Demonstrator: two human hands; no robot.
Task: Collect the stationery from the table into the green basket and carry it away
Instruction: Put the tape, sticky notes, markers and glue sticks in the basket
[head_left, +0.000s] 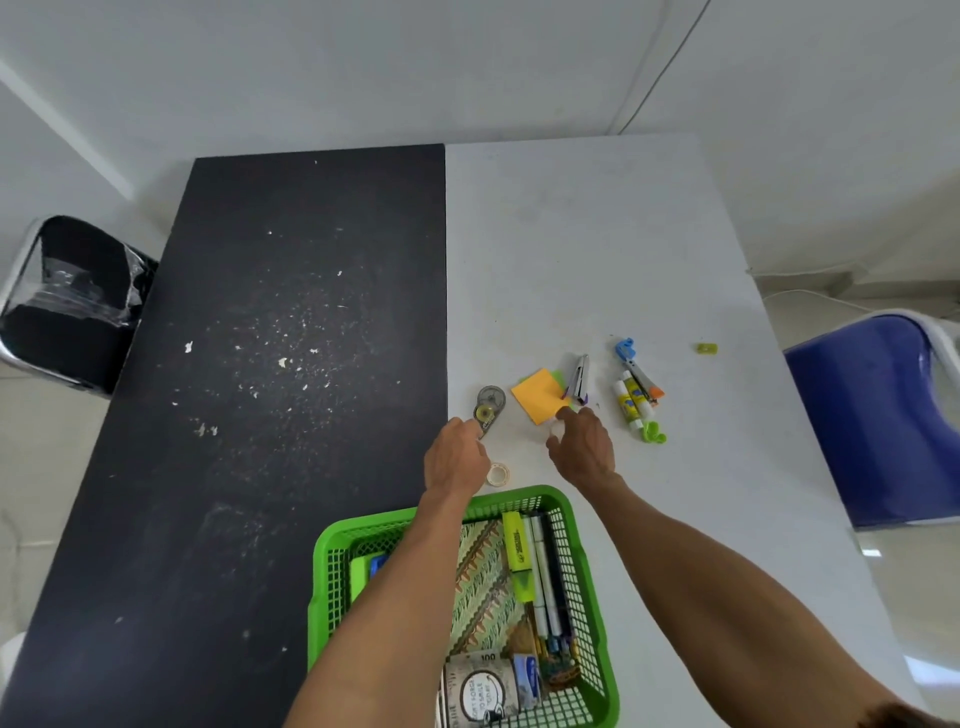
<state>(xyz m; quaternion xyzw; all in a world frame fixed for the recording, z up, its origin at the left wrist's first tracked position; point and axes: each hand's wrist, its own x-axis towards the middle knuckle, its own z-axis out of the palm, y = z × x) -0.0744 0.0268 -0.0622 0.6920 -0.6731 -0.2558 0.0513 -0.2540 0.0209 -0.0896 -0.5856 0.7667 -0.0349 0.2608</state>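
The green basket (597, 597) stands at the near edge of the white table (597, 234); it holds a yellow highlighter (517, 551), pens and a patterned notebook. My left hand (457, 460) pinches the near end of a grey correction tape dispenser (491, 405) that lies on the table. My right hand (584, 449) curls its fingers around a small white eraser (557, 428), beside the orange sticky notes (537, 395). A clear tape roll (498, 475) lies between my hands. Farther right are a stapler (579, 384), glue sticks (631, 405), a blue-handled cutter (636, 369), a green clip (653, 432) and a small green sharpener (706, 348).
A scuffed black tabletop (260, 364) adjoins the white one on the left. A black chair (78, 296) stands off its left side. A blue chair (872, 415) is tucked at the right edge of the white table. Walls close the far side.
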